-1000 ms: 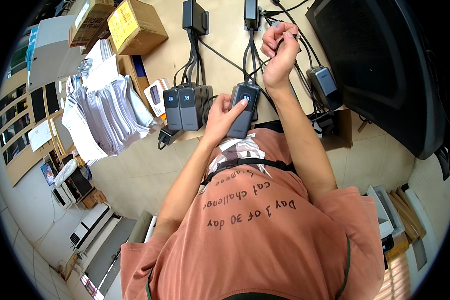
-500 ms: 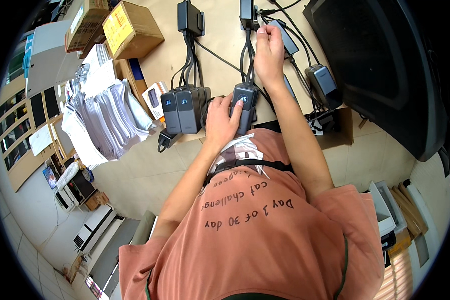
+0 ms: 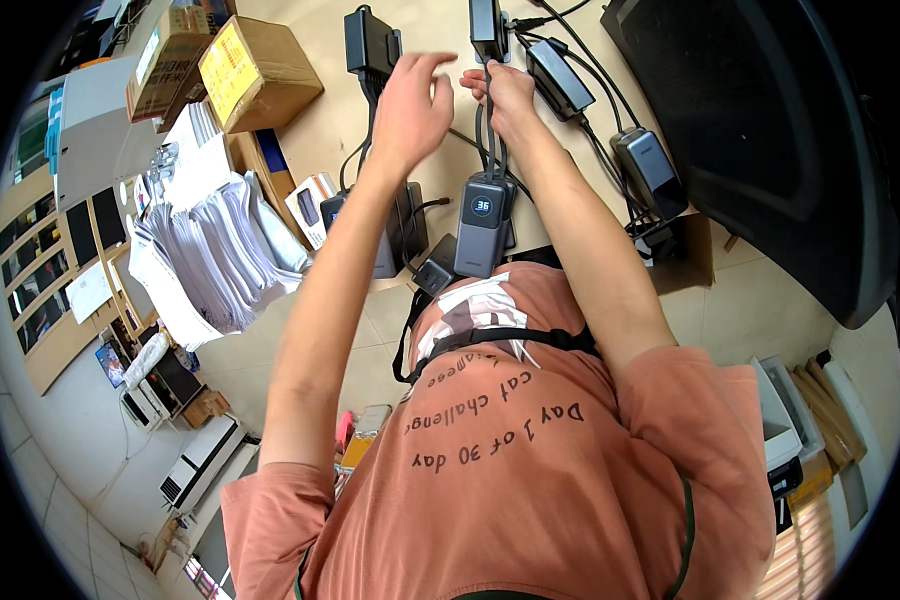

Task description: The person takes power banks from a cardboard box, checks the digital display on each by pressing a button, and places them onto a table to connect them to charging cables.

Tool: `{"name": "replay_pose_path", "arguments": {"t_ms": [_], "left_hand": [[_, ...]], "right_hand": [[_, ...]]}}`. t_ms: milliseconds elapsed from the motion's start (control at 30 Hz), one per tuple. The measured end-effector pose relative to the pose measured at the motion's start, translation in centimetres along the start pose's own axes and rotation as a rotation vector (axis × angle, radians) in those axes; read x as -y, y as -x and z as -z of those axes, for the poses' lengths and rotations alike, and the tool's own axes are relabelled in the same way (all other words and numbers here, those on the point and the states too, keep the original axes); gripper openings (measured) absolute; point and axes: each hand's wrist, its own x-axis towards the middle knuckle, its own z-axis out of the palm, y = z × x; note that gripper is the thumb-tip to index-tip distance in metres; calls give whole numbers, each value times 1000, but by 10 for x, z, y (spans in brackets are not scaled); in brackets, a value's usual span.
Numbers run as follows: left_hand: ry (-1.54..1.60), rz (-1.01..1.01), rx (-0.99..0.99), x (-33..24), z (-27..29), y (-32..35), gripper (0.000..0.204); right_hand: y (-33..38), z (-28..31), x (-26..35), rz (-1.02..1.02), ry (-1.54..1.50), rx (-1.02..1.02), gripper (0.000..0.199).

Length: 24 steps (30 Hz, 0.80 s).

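My right hand (image 3: 511, 98) pinches a black cable (image 3: 489, 88) just below an upright black charging block (image 3: 486, 28) at the far side of the desk. Close by on the left hovers my left hand (image 3: 415, 112), its fingers apart and slightly blurred, nothing in it. The cables run down to a grey power bank (image 3: 481, 232) with a lit round display, lying at the near edge. More grey power banks (image 3: 384, 258) lie left of it, partly hidden by my left forearm. Behind my left hand stands another black charging block (image 3: 371, 42) with several cables.
Right of my right hand lie a dark adapter (image 3: 560, 78) and a grey charger (image 3: 650, 170) among cables. A large black monitor (image 3: 750, 140) borders the right. Paper stacks (image 3: 205, 250) and a cardboard box (image 3: 270, 75) stand left. A small black plug block (image 3: 435, 268) sits at the near edge.
My left hand has left the power bank and moved up to the far side, beside my right hand. My right hand has shifted slightly down and left onto the cable.
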Motion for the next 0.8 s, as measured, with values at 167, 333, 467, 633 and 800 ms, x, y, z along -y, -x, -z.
{"name": "replay_pose_path", "arguments": {"t_ms": [167, 333, 467, 633, 800], "left_hand": [[-216, -165, 75, 3, -10, -46, 45], [-331, -202, 235, 13, -26, -62, 56], [-500, -85, 345, 8, -21, -60, 62], [-552, -167, 353, 11, -22, -61, 64], [-581, -91, 398, 0, -25, -56, 65]], "right_hand": [[6, -12, -4, 51, 32, -136, 15], [7, -11, -8, 143, 30, -180, 13], [17, -18, -6, 131, 57, -201, 17], [13, -26, -7, 193, 1, -277, 10], [7, -22, -6, 237, 32, -301, 10]]}}
